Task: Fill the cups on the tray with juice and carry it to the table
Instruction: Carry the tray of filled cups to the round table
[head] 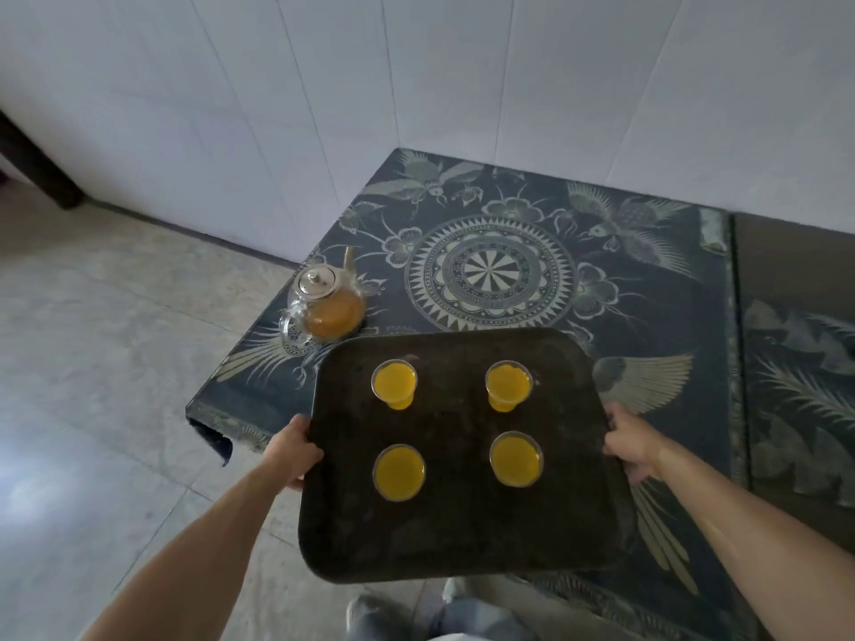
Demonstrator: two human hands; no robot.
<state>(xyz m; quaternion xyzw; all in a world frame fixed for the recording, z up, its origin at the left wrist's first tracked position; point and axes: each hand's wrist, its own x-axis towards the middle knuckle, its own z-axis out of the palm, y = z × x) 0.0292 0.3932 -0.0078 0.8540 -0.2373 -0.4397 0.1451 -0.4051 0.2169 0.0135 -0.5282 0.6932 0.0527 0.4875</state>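
Dark tray (462, 538) gripped at side edges: left hand (291, 451), right hand (631, 448). Four full juice cups (394, 384) on tray: likely spill-prone, top-heavy; keep level. Glass teapot (324, 303) beyond tray, on surface (671, 316).

White tiled wall (277, 108) behind, pale marble floor (92, 363), dark wooden furniture leg (41, 173) far left

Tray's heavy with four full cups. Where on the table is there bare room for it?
Free: the table middle and right, from the teapot across to its right edge. Crowded: the near-left corner, where the teapot stands beside the tray.
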